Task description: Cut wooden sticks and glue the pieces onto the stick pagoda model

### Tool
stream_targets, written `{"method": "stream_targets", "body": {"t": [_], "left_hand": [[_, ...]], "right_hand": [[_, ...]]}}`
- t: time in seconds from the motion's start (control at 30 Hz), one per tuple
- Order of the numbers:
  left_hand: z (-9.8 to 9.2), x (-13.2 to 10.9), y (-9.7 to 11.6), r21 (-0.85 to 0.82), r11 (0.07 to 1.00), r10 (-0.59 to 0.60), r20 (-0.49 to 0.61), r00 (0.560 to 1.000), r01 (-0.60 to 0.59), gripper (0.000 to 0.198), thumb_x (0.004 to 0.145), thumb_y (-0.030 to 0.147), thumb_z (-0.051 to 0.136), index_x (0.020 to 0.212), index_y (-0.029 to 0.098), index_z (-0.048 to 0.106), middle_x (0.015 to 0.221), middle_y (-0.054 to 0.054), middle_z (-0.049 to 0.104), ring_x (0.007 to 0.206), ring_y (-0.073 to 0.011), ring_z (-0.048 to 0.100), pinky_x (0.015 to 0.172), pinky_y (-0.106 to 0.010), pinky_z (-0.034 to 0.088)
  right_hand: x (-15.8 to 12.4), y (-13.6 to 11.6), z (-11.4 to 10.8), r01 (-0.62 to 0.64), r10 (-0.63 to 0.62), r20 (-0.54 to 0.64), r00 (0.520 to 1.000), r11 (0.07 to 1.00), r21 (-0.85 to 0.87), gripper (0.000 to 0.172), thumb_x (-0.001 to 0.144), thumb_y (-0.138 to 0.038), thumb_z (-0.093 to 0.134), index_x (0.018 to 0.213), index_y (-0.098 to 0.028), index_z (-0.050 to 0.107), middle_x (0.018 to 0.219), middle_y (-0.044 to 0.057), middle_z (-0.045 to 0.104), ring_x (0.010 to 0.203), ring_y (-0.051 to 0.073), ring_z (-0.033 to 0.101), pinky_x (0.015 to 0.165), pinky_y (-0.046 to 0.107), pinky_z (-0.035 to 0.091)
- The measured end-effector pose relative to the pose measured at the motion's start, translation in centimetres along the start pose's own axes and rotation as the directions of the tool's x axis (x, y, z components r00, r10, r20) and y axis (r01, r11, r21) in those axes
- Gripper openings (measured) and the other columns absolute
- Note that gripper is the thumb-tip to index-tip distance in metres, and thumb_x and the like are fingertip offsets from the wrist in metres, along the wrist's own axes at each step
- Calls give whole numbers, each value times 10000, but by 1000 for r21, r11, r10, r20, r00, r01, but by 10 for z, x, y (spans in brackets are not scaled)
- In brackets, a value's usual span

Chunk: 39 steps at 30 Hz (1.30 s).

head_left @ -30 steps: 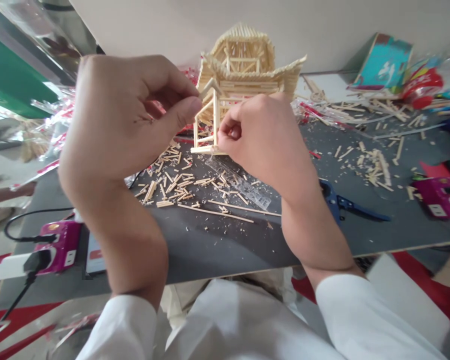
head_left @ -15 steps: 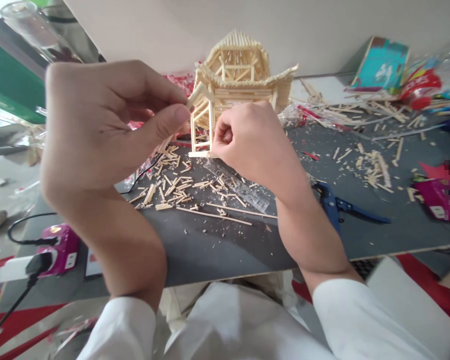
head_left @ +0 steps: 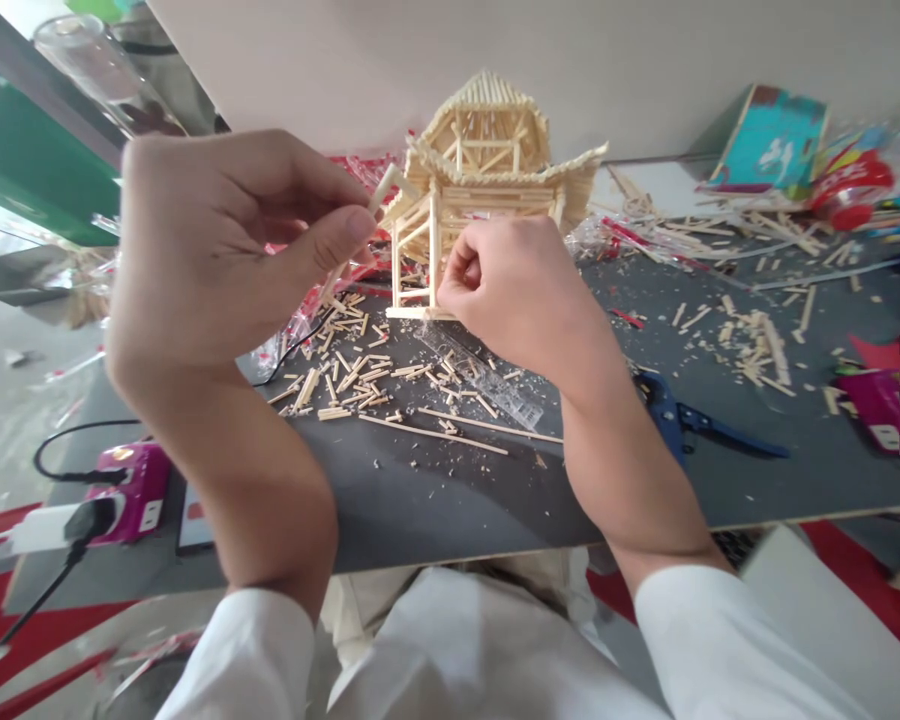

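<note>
A small frame of thin wooden sticks (head_left: pixel 416 255) stands upright on the dark grey board (head_left: pixel 435 500). My right hand (head_left: pixel 525 295) is curled beside it, fingers closed on one of its posts. My left hand (head_left: pixel 225 250) is raised at the frame's upper left and pinches a short wooden stick (head_left: pixel 384 188) between thumb and forefinger, next to the frame's top corner. Behind the frame stands a larger stick-built pavilion model (head_left: pixel 495 150) with a tiered roof.
Cut stick pieces (head_left: pixel 352 375) and long sticks (head_left: pixel 450 432) litter the board, with a clear ruler (head_left: pixel 487 380). Blue cutters (head_left: pixel 690 420) lie right of my right forearm. A pink device (head_left: pixel 131 490) with cable sits at left, another (head_left: pixel 881 410) at right. Packaging clutters the back right.
The left hand has shifted the short stick slightly up and left, off the frame's top corner. The right hand stays closed on the frame. The view has drifted a little.
</note>
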<state>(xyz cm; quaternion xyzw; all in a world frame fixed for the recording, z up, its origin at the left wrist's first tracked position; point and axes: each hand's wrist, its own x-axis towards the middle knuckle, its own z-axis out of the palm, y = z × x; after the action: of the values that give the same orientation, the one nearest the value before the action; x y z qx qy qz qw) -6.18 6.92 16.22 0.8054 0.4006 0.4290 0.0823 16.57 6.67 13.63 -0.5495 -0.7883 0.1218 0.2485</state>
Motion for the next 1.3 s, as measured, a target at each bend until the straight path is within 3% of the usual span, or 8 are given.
{"method": "stream_targets", "body": {"t": [0.17,0.27,0.4,0.57,0.7,0.8,0.97,1.3], "left_hand": [[-1,0,-2,9,1000,23,16,1000,-23,160,920,227,776,1047,309,829,887,-8,797,758,-209,748,644,-423,642],[-2,0,-2,18,1000,3,11,1000,-3,177,924,238,773,1060,332,833,893,-15,805,778,-232,764,680,-462,671],[-2,0,-2,18,1000,-15,17,1000,15,188,917,239,783,1075,327,831,912,-20,811,797,-238,773,716,-467,688],[-1,1,-4,22,1000,3,15,1000,-3,167,897,235,803,1057,267,840,898,-6,808,766,-188,754,689,-397,650],[-2,0,-4,79,995,-57,25,998,55,214,884,305,814,1094,313,852,890,-34,801,728,-222,721,645,-449,597],[-1,-1,-4,87,993,-80,12,997,79,214,894,344,800,1100,325,856,901,-46,802,758,-251,730,695,-488,611],[3,0,-5,83,994,-69,12,998,67,227,861,321,829,1086,322,862,877,-35,799,728,-235,720,670,-453,589],[2,3,4,181,977,-125,77,989,110,248,948,419,736,1119,283,853,935,-45,805,766,-221,725,739,-416,605]], "right_hand": [[-3,1,-11,18,-11,-77,997,995,95,194,871,-157,577,723,-266,511,763,53,702,720,229,652,658,374,452],[-10,2,-27,-29,35,-29,999,980,195,182,916,-180,562,763,-265,512,659,13,653,614,201,614,600,358,415],[-21,7,-51,-52,80,-78,994,950,309,316,991,-150,484,700,-269,455,530,-27,531,497,157,523,540,348,353],[-31,29,-77,-63,83,-173,981,991,118,452,1035,-249,501,586,-276,461,529,5,544,503,133,506,603,386,369],[-36,50,-89,-96,96,-144,985,995,8,343,986,-386,626,652,-308,635,564,23,646,512,166,586,585,394,410],[-37,56,-88,-39,39,-75,996,999,-6,82,870,-307,761,791,-332,766,668,7,740,574,211,658,635,411,486],[-30,47,-74,97,-96,18,995,995,-29,116,867,-220,741,855,-304,821,897,39,812,795,263,702,842,450,527],[-24,59,-61,251,-251,4,968,965,-69,235,945,-296,639,795,-327,817,852,69,757,805,273,650,775,458,498]]}}
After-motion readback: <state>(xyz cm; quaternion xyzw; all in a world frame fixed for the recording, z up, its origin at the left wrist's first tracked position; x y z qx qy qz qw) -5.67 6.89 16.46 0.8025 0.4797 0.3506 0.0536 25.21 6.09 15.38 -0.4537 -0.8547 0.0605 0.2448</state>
